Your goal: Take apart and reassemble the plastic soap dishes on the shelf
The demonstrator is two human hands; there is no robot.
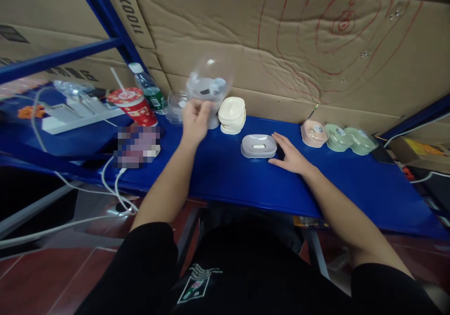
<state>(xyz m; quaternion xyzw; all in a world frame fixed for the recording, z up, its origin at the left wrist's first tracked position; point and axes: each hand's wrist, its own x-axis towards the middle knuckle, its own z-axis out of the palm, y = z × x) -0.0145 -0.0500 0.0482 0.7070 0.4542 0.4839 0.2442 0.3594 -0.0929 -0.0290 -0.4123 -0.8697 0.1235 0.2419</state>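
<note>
The lavender-grey container [259, 152] sits on the blue tabletop [225, 176], directly to the left of the right hand [290, 154], with a small white oblong in the middle of its top. That hand rests low over the table with its thumb and fingers apart, the fingertips at the container's right end; whether they actually touch the edge is hard to say. The left hand [197, 122] is farther off, to the left of the container and behind it, thumb and fingers closed on a clear plastic piece [210, 73], which is blurred, so its exact shape is uncertain. Just right of this hand, between it and the container, stands a stack of cream lids [232, 115]. A red paper cup [136, 108] with a straw and a green-labelled bottle [149, 90] stand to its left. Well to the right of the right hand, a pink container [313, 134] and two green containers [338, 138] form a row.
</note>
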